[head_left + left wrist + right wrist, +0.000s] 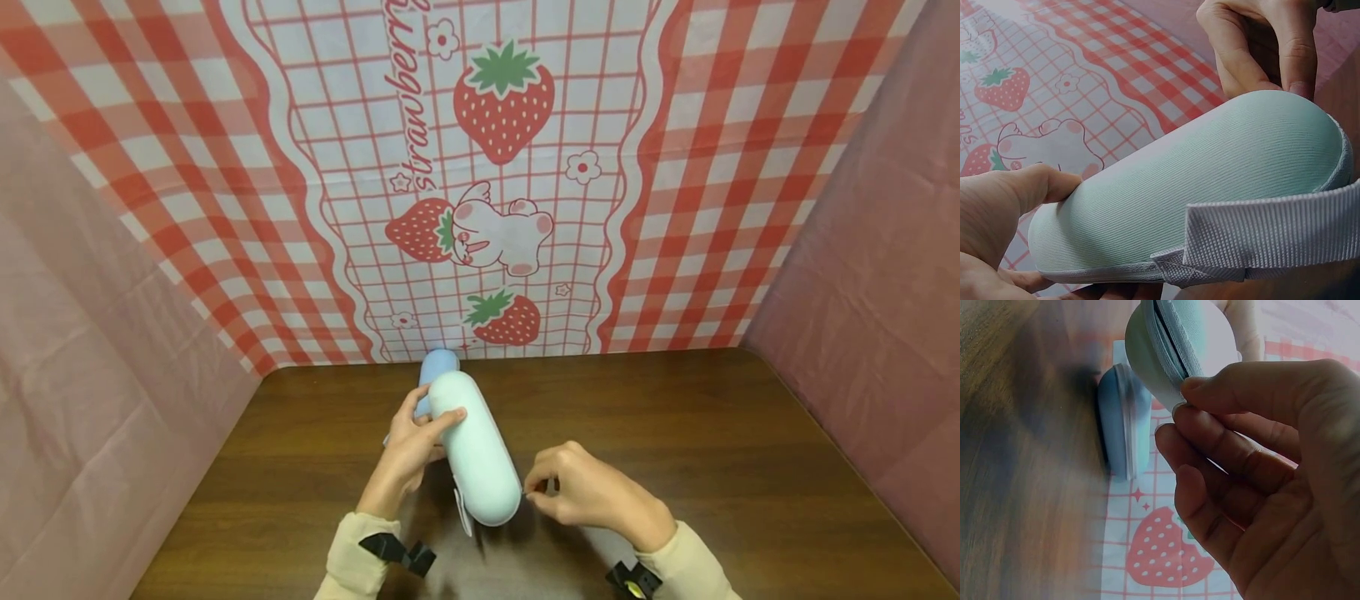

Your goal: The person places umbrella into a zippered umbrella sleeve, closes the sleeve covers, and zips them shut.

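Observation:
A mint-green zippered case (480, 462) with a rounded end is held above the table by my left hand (408, 446). The left thumb lies on its top face, the other fingers beneath. My right hand (588, 492) is at the near end, thumb and index finger pinching the zipper pull at the seam; the pull itself is mostly hidden by the fingertips. In the right wrist view the zipper (1175, 340) runs up from that pinch. A pale strap (1272, 231) hangs from the case's side. Behind the left hand a blue case (439, 364) is partly hidden.
The brown wooden table (675, 433) lies below both hands. At its far edge rises a red-and-white checked cloth (705, 208) with strawberry prints. Pink cloth walls (862, 275) stand on the left and right sides.

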A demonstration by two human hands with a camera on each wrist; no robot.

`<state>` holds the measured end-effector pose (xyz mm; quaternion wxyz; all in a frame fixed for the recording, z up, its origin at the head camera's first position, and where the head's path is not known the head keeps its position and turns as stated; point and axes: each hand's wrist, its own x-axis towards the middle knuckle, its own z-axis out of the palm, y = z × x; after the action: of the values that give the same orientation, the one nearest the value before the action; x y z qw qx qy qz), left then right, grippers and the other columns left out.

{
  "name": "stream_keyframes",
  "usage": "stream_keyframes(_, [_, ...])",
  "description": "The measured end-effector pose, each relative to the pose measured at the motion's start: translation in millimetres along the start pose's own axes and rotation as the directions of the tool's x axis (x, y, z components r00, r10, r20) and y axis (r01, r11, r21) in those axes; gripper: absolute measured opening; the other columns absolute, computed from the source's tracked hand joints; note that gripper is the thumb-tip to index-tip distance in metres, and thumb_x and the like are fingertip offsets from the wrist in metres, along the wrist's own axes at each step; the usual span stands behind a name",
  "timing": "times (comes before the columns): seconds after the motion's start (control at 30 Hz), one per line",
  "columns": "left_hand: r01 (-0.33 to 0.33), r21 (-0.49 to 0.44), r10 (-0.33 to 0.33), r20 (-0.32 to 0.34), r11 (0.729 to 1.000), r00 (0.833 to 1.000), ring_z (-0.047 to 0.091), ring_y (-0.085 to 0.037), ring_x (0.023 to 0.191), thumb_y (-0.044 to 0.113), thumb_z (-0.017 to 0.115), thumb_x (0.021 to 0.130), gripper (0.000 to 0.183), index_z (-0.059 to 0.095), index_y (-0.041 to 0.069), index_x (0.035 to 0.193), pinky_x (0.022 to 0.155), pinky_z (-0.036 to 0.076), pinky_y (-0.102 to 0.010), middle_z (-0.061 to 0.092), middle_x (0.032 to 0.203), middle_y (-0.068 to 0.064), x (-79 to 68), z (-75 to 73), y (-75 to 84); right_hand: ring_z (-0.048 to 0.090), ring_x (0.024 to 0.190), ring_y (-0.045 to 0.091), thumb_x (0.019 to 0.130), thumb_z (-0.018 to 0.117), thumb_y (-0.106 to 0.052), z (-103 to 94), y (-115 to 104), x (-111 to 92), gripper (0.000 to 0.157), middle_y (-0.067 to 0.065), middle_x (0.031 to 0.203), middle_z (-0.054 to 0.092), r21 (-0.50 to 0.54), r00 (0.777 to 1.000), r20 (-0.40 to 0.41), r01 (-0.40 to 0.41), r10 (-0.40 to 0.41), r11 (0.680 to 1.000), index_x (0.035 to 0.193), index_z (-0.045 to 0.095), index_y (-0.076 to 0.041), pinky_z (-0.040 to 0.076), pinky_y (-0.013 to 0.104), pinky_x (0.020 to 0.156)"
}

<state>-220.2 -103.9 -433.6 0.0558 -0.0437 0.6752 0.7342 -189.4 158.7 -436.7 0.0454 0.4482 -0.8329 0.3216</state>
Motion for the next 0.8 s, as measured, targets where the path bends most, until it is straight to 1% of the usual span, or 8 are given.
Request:
stream_keyframes(0.13, [0.001, 0.007, -0.001, 0.003, 1.0, 1.0, 0.068, -0.035, 0.11, 0.026, 0.078, 0.092, 0.082, 0.031, 0.015, 0.158, 0.083, 0.061, -0.049, 0.057, 0.138, -0.033, -0.1, 0.1, -2.0, 0.059, 0.073, -0.004, 0.08, 0.075, 0.003, 1.3, 0.5, -0.5, 0.01, -0.006, 0.078, 0.068, 0.012, 1.0, 0.009, -0.004, 0.004, 1.0, 0.083, 0.078, -0.006, 0.056, 0.02, 0.063])
stream_keyframes(0.27, [-0.002, 0.012, 0.002, 0.004, 1.0, 1.0, 0.069, -0.036, 0.109, 0.026, 0.077, 0.092, 0.082, 0.031, 0.015, 0.159, 0.083, 0.061, -0.05, 0.056, 0.139, -0.033, -0.2, -0.1, -2.3, 0.059, 0.073, -0.004, 0.081, 0.075, 0.003, 0.5, 0.3, -0.3, 0.01, -0.005, 0.078, 0.069, 0.022, 1.0, 0.01, -0.003, 0.002, 1.0, 0.084, 0.079, -0.005, 0.056, 0.02, 0.063])
stream_keyframes(0.43, [0.004, 0.026, -0.003, -0.006, 1.0, 1.0, 0.069, -0.034, 0.107, 0.027, 0.078, 0.092, 0.08, 0.033, 0.016, 0.158, 0.082, 0.061, -0.048, 0.058, 0.138, -0.032, 1.0, -2.7, -0.2, 0.059, 0.071, -0.005, 0.081, 0.075, 0.003, -0.7, 0.3, 2.6, 0.011, -0.004, 0.079, 0.07, 0.022, 1.0, 0.011, 0.004, -0.004, 1.0, 0.085, 0.079, -0.006, 0.054, 0.015, 0.064])
stream_keyframes(0.6, [0.012, 0.027, -0.012, -0.007, 1.0, 1.0, 0.07, -0.034, 0.105, 0.027, 0.078, 0.092, 0.08, 0.033, 0.016, 0.157, 0.08, 0.061, -0.046, 0.058, 0.137, -0.032, 1.5, -4.1, -0.9, 0.059, 0.071, -0.005, 0.081, 0.074, 0.003, 0.2, 0.6, 3.6, 0.012, -0.005, 0.079, 0.071, 0.027, 1.0, 0.013, -0.001, 0.001, 1.0, 0.085, 0.079, -0.007, 0.053, 0.015, 0.064])
stream_keyframes(0.7, [0.015, 0.026, -0.015, -0.005, 1.0, 1.0, 0.07, -0.034, 0.105, 0.028, 0.078, 0.092, 0.081, 0.033, 0.016, 0.158, 0.08, 0.061, -0.047, 0.058, 0.137, -0.032, 1.7, -3.6, -2.4, 0.06, 0.072, -0.003, 0.08, 0.075, 0.004, 1.5, 1.3, 2.7, 0.012, -0.005, 0.078, 0.07, 0.025, 1.0, 0.003, 0.008, -0.008, 1.0, 0.083, 0.078, -0.007, 0.054, 0.017, 0.064])
stream_keyframes(0.8, [0.015, 0.014, -0.015, 0.01, 1.0, 1.0, 0.069, -0.034, 0.107, 0.028, 0.078, 0.092, 0.082, 0.032, 0.016, 0.158, 0.082, 0.061, -0.048, 0.058, 0.137, -0.032, 2.6, -2.4, -3.3, 0.06, 0.072, -0.002, 0.078, 0.076, 0.004, 2.1, 2.0, 1.3, 0.013, -0.006, 0.076, 0.068, 0.01, 0.999, -0.019, 0.026, -0.026, 1.0, 0.081, 0.077, -0.008, 0.054, 0.016, 0.063])
